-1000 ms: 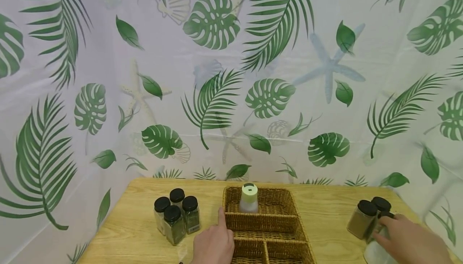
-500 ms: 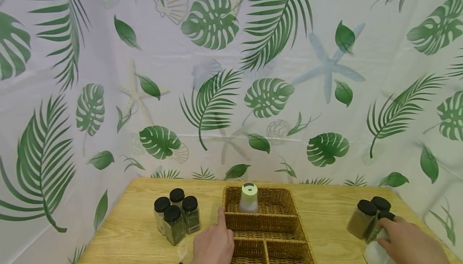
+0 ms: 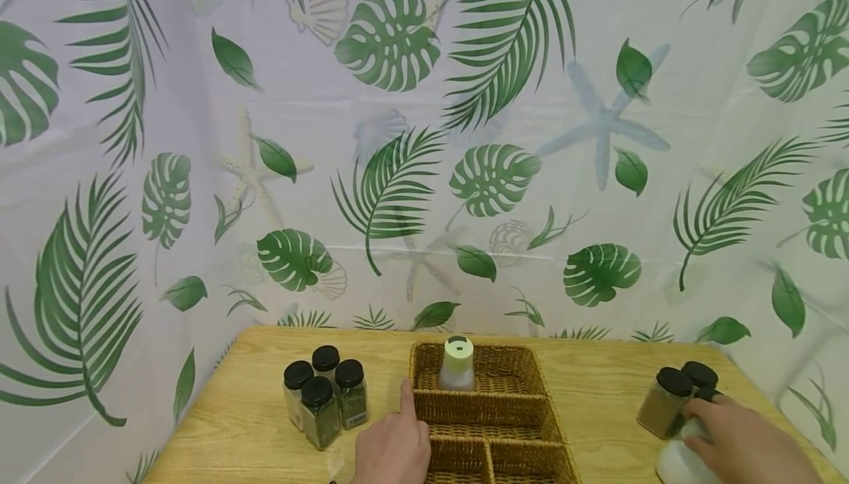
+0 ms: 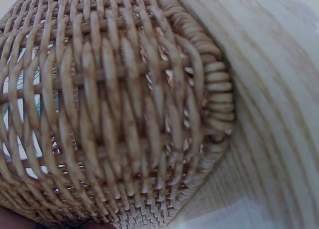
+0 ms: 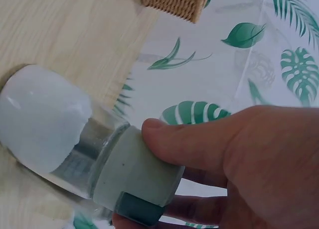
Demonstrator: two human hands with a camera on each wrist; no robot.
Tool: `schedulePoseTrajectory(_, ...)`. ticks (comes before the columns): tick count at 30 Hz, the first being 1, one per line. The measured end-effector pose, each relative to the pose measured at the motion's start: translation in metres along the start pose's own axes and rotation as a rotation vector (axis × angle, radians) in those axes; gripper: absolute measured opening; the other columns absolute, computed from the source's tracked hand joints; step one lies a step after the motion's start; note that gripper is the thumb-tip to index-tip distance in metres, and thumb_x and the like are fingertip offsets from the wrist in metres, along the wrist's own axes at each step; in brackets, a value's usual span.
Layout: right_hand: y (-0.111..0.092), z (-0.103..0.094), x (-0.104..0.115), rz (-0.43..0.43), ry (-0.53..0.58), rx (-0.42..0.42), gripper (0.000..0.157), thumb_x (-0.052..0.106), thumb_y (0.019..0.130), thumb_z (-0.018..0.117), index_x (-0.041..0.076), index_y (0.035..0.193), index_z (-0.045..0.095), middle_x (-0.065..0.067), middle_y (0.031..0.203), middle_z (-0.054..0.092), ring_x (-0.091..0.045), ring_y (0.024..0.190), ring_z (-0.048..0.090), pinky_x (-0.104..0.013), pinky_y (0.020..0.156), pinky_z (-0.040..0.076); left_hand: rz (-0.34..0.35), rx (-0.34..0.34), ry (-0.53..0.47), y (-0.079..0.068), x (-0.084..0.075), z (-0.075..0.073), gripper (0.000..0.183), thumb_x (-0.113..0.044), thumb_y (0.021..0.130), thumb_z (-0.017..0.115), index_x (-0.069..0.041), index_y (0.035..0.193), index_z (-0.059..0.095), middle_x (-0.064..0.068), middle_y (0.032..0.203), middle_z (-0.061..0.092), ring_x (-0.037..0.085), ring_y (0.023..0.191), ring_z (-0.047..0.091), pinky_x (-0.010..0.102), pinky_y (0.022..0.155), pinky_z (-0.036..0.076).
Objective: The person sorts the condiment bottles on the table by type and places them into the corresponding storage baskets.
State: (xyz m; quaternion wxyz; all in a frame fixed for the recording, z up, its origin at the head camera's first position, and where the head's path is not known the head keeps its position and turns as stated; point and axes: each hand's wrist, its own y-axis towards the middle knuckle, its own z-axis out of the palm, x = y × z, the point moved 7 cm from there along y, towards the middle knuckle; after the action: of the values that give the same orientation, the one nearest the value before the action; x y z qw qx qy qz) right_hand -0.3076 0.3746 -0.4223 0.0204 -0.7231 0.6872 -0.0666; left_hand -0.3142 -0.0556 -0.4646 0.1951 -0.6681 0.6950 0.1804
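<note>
In the head view my right hand (image 3: 749,440) grips the pale green cap of a glass shaker (image 3: 683,462) at the right of the table. The right wrist view shows the shaker (image 5: 45,114) tilted, with white contents and the thumb across its cap. Part of a black-capped jar (image 3: 708,394) shows just behind that hand. My left hand (image 3: 393,449) lies against the left side of a divided wicker basket (image 3: 553,425), index finger straight along the edge. The basket's woven wall (image 4: 109,89) fills much of the left wrist view; most of that hand is hidden there.
A second green-capped shaker (image 3: 458,366) stands in the basket's back compartment. Several black-capped spice jars (image 3: 321,414) cluster left of the basket. Brown-filled jar (image 3: 662,403) and another black-capped jar (image 3: 699,375) stand at right. A leaf-patterned cloth (image 3: 424,174) hangs behind the table (image 3: 597,373).
The right hand and its shaker have shifted slightly left, and the shaker's base now shows more to the left. The left hand and basket stay in place.
</note>
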Motion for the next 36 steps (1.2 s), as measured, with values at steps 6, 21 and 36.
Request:
schedulePoseTrajectory(6,-0.004,-0.016,0.023,-0.037,-0.019,-0.065,0.037,0.031,0.086,0.078,0.008,0.114,0.071,-0.005,0.098,0.066,-0.029,0.088,0.068,-0.052,0.075,0.055,-0.004,0.003,-0.008,0.0,0.0,0.001,0.057,-0.024,0.102,0.047,-0.005,0.155,0.038,0.002,0.046,0.037,0.016,0.042,0.015,0.035,0.044,0.014)
schedulePoseTrajectory(21,-0.014,-0.067,0.09,-0.192,-0.024,-0.323,0.032,0.022,0.085,0.079,0.008,0.113,0.071,-0.007,0.101,0.067,-0.024,0.083,0.065,-0.047,0.069,0.055,-0.015,0.011,-0.017,0.001,0.001,0.0,0.057,-0.024,0.102,0.048,-0.006,0.155,0.037,0.004,0.047,0.04,0.017,0.042,0.019,0.036,0.044,0.015)
schedulePoseTrajectory(36,-0.007,-0.098,0.144,-0.313,0.019,-0.412,0.034,0.019,0.084,0.081,0.01,0.115,0.072,-0.002,0.098,0.066,-0.017,0.081,0.063,-0.039,0.068,0.053,-0.015,0.022,-0.022,0.001,0.001,0.001,0.058,-0.024,0.102,0.047,-0.006,0.156,0.036,0.004,0.047,0.039,0.017,0.043,0.018,0.036,0.044,0.015)
